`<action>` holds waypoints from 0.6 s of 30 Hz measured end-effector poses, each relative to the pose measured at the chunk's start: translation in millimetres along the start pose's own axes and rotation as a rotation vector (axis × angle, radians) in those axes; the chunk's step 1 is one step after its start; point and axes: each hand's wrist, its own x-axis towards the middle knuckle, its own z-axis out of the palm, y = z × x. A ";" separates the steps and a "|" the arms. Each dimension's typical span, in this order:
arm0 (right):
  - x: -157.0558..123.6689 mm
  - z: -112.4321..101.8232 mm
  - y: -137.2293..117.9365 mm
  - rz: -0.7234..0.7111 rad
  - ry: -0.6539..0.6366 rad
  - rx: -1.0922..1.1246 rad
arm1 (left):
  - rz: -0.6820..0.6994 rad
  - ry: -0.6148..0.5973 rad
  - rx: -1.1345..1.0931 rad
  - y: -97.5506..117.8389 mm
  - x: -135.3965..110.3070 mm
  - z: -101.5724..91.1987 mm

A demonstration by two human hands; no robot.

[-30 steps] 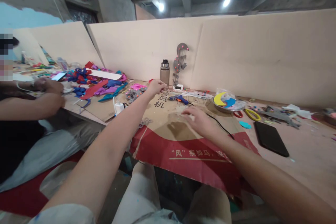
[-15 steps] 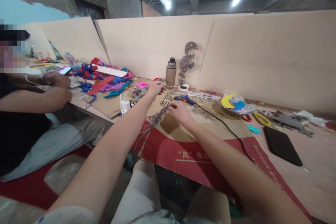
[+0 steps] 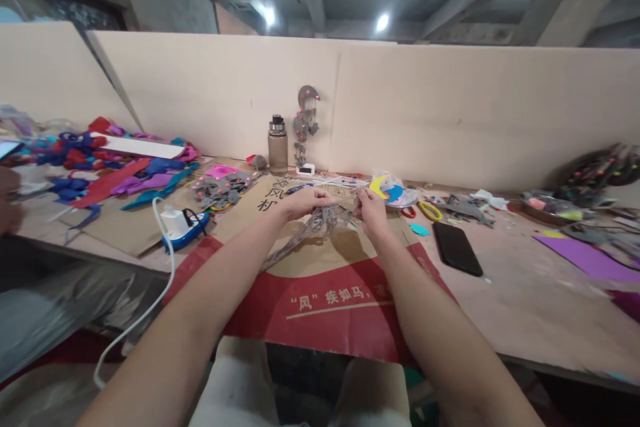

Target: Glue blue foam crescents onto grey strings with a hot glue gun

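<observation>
I have both hands closed on the grey cut-out (image 3: 323,219). My left hand (image 3: 301,202) pinches one end with fingers curled over it, and my right hand (image 3: 371,209) grips the other end just beside it, so the piece bunches in the short gap between my two fists. From my left hand a loose tail of it hangs down and toward me, and its tip rests on the cardboard sheet (image 3: 345,267) under my wrists.

The cut-out is thin, soft-looking and lacy, a tangle of narrow grey strips with holes between them; I cannot make out its exact outline. The cardboard below is flat, plain brown and scuffed, with a broad red band on the edge nearest me.

White characters on that band read “风”疾如马, and more follow where my right forearm hides them. Beyond my left knuckles, black characters on the brown part end in 风机.

Past my hands a metal-capped bottle (image 3: 277,145) stands against the pale board wall, with a grey ornament (image 3: 305,121) dotted pink hanging beside it. A yellow crescent (image 3: 379,185) lies just past my right hand, and a black phone (image 3: 457,248) lies flat to its right. A white charger (image 3: 175,220) sits left of my left forearm.
</observation>
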 end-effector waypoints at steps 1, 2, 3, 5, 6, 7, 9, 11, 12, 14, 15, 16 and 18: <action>2.3 -2.6 -1.5 0.005 0.041 0.031 | 0.015 0.054 -0.019 -4.1 0.1 -2.7; 4.5 -4.9 -3.7 0.020 0.087 0.071 | 0.016 0.112 -0.047 -8.4 -0.6 -6.7; 6.6 -7.0 -6.6 0.048 0.131 0.125 | 0.005 0.176 -0.099 -12.4 -1.9 -11.7; 9.6 -10.6 -14.4 0.128 0.203 0.271 | 0.002 0.291 -0.243 -18.2 -5.1 -22.9; 10.3 -12.1 -19.2 0.171 0.224 0.357 | 0.019 0.337 -0.318 -19.5 -6.7 -28.4; 10.5 -13.4 -24.4 0.206 0.232 0.434 | 0.047 0.379 -0.394 -19.7 -8.1 -33.6; 9.2 -15.5 -35.3 0.242 0.217 0.530 | 0.121 0.458 -0.534 -17.8 -10.1 -43.0; 6.5 -17.1 -45.8 0.248 0.200 0.564 | 0.198 0.523 -0.645 -14.5 -11.8 -51.2; 5.0 -17.9 -50.6 0.250 0.199 0.573 | 0.228 0.549 -0.688 -12.9 -12.8 -54.8; 2.7 -20.3 -58.3 0.247 0.208 0.612 | 0.270 0.604 -0.760 -10.2 -15.0 -60.8; 2.2 -22.2 -61.2 0.238 0.212 0.647 | 0.285 0.624 -0.802 -9.2 -16.3 -62.9; 2.2 -24.6 -63.3 0.220 0.219 0.691 | 0.298 0.636 -0.841 -8.3 -17.6 -64.2; 3.5 -30.8 -65.3 0.148 0.247 0.780 | 0.316 0.638 -0.907 -6.7 -19.8 -64.9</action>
